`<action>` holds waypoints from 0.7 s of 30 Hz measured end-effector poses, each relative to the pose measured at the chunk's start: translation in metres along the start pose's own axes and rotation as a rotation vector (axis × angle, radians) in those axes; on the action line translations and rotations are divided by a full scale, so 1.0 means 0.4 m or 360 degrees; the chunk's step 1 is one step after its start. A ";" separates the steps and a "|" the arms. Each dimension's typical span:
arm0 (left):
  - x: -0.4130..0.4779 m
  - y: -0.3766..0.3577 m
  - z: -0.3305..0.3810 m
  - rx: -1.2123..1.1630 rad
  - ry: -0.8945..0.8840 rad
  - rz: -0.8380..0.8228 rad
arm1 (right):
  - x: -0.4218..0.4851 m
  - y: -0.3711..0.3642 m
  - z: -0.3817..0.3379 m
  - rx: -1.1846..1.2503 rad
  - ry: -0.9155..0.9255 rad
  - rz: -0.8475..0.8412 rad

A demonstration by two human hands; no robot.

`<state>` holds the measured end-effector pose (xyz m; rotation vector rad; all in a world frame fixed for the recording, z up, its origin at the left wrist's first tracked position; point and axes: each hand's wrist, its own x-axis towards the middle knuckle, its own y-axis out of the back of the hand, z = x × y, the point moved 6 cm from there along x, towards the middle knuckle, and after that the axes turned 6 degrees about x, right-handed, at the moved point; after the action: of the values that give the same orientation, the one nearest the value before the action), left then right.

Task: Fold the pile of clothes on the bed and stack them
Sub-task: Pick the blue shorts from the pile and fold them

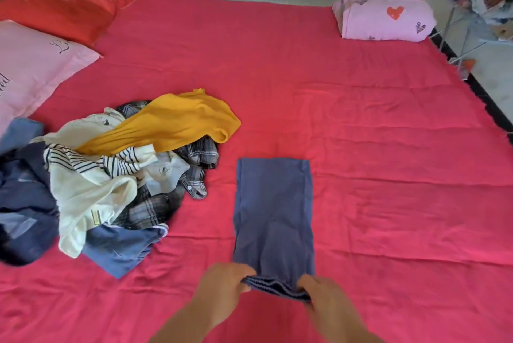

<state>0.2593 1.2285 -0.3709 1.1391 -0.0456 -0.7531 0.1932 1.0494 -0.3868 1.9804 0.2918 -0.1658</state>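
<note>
- The left hand [224,284] is pinching the near left corner of the blue cloth [273,209], with its fingers curled round the bunched edge.
- The right hand [322,295] is gripping the near right corner of the same edge, fingers curled over the fabric.
- The blue cloth is lying on the bed [388,148] as a long narrow rectangle running away from the person. Its near end is lifting slightly between the two hands, and the rest is lying flat.
- The pile [111,176] is sitting to the left of the blue cloth, apart from it, unfolded and tangled.
- A yellow top [172,123] is draping over the pile's far side, above striped, plaid, cream and dark blue pieces.
- A red pillow [63,4] and a pink pillow [33,65] are resting at the bed's far left.
- A folded pink blanket [385,13] with hearts is sitting at the far right corner, well apart from the blue cloth.
</note>
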 end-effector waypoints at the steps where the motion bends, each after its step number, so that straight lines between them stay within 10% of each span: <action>1: 0.009 -0.011 -0.005 -0.0008 -0.0002 -0.0004 | 0.004 -0.017 0.007 0.0013 -0.0025 -0.0036; 12: 0.257 -0.045 -0.094 -0.0074 0.0010 0.0185 | 0.226 -0.009 0.156 0.0286 -0.0197 0.0128; 21: 0.491 0.009 -0.189 -0.0929 0.0412 0.0656 | 0.470 0.035 0.254 0.0639 -0.0354 0.0443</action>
<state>0.4402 1.1795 -0.4671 0.6273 0.1461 -0.2176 0.3793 0.9756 -0.4631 2.3483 -0.1769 -0.2792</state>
